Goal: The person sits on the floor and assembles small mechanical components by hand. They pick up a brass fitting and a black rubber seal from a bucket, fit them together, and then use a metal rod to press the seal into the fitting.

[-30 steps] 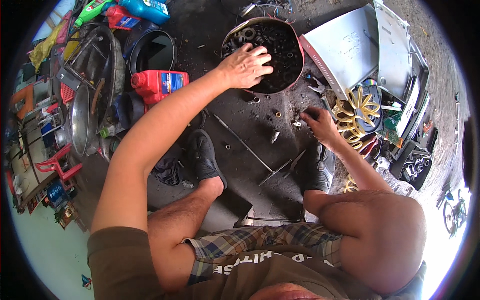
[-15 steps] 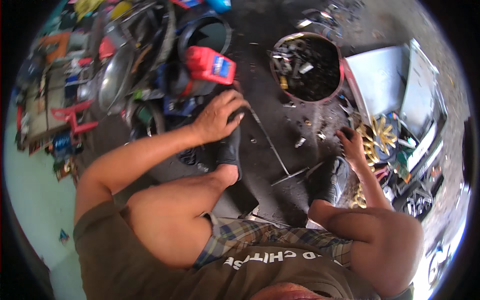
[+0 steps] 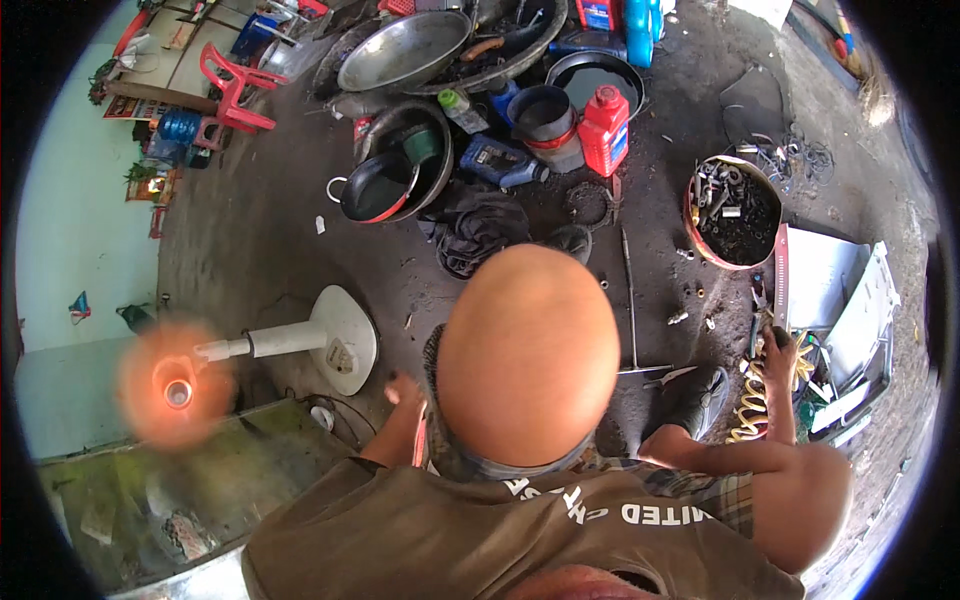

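Left hand (image 3: 404, 389) moved from near red bottle (image 3: 604, 132) out to person's left, now near white round-based stand (image 3: 348, 350); hand small and blurred, cannot tell whether grip holds anything. Right hand (image 3: 780, 352) beside yellow coil (image 3: 746, 424) and silver panels (image 3: 830, 285); grip unclear, cannot tell open or closed. Tub of metal parts (image 3: 692, 212) stands on floor (image 3: 250, 230) beyond right hand. T-handled tool (image 3: 630, 300) lies left of right shoe (image 3: 702, 402).

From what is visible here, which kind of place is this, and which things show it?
Probably a small repair workshop: a round tub of loose metal parts, a red plastic jug and a long T-handled tool suggest it.
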`<state>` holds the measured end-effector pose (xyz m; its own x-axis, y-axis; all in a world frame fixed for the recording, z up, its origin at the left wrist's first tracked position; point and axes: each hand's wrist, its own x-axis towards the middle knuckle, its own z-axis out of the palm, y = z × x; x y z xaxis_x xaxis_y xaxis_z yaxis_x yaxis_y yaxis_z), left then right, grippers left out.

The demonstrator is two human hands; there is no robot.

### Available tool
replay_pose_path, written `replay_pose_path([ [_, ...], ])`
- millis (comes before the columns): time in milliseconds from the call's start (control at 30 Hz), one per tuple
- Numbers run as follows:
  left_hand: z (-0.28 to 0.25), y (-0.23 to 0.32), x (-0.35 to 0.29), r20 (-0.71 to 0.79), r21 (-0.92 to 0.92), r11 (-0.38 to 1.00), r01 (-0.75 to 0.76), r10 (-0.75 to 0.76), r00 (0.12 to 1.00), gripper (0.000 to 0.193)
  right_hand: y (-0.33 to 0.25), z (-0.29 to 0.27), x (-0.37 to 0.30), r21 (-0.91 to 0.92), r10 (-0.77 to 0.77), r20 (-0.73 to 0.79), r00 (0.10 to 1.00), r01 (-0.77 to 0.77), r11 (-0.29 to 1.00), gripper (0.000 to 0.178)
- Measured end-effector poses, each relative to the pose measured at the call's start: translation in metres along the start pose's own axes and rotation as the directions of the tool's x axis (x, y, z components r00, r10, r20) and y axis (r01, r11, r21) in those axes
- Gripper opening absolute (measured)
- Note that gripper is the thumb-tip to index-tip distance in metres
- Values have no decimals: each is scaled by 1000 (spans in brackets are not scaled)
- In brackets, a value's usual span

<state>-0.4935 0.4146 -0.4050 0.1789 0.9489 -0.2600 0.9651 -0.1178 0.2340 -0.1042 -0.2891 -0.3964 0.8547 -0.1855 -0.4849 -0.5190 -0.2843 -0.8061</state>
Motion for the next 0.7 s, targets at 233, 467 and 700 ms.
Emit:
replay_pose_path([
  [233, -23, -120, 60, 2, -11, 964, 266, -266, 964, 29, 24, -43, -46, -370, -82, -133, 988, 28, 929, 28],
  [467, -26, -125, 117, 75, -46, 972, 232, -228, 971, 26, 0, -86, -103, -334, 66, -209, 976, -135, 933, 30],
  [700, -10, -112, 123, 141, -57, 973, 223, -213, 967, 24, 0, -88, -119, -363, 68, -248, 966, -158, 918, 30],
])
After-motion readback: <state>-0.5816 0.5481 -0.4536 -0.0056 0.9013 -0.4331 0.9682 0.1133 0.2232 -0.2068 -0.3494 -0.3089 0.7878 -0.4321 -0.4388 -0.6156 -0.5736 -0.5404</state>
